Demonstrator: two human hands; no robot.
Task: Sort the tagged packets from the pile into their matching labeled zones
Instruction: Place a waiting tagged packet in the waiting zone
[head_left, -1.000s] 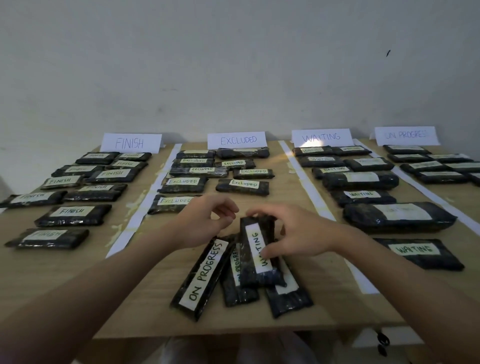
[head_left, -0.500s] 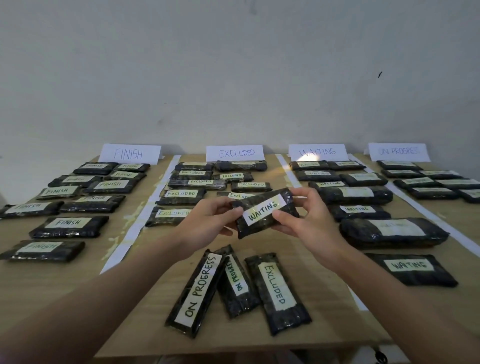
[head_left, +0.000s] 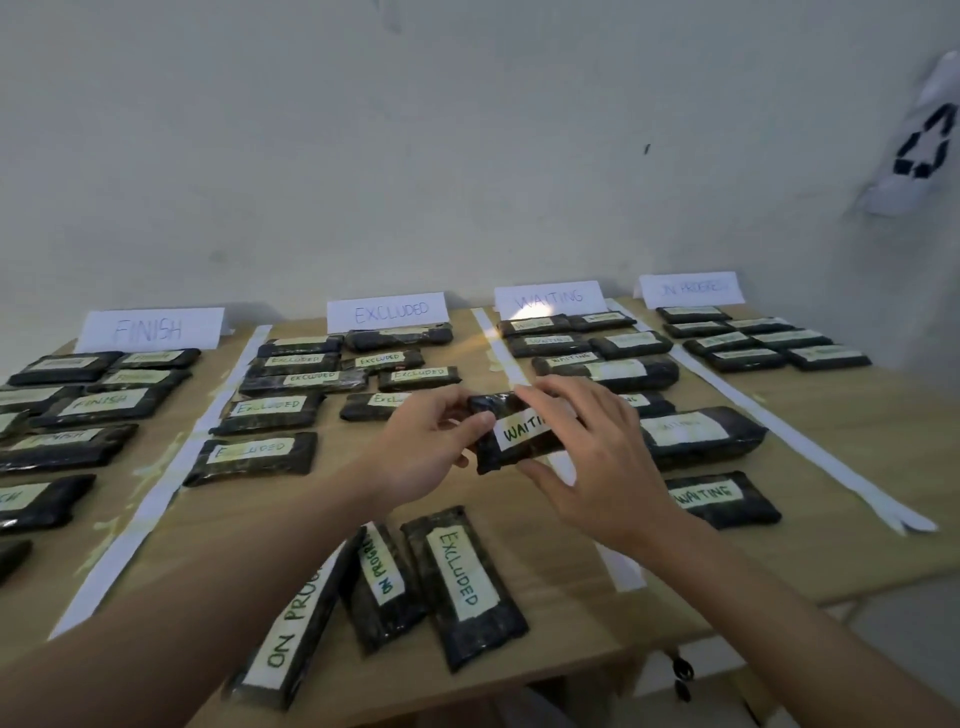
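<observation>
A black packet tagged WAITING (head_left: 511, 439) is held above the table between both hands. My left hand (head_left: 421, 457) pinches its left end. My right hand (head_left: 592, 457) covers its right end with fingers spread over the top and thumb below. Three packets lie in the pile near the front edge: a long ON PROGRESS packet (head_left: 291, 629), a shorter ON PROGRESS packet (head_left: 384, 582) and an EXCLUDED packet (head_left: 462, 577). Paper zone signs stand at the back: FINISH (head_left: 150, 328), EXCLUDED (head_left: 387, 310), WAITING (head_left: 549, 299), ON PROGRESS (head_left: 691, 288).
Several sorted packets fill each zone on the wooden table (head_left: 857, 499). White paper strips (head_left: 156, 493) (head_left: 789, 441) divide the zones. A WAITING packet (head_left: 722, 496) lies right of my right hand. A white bag with a recycling mark (head_left: 924, 140) hangs on the wall at right.
The WAITING packet was lifted off the pile, uncovering the EXCLUDED packet. Both hands carried it up and rightward, turning it crosswise. The view has swung to the right.
</observation>
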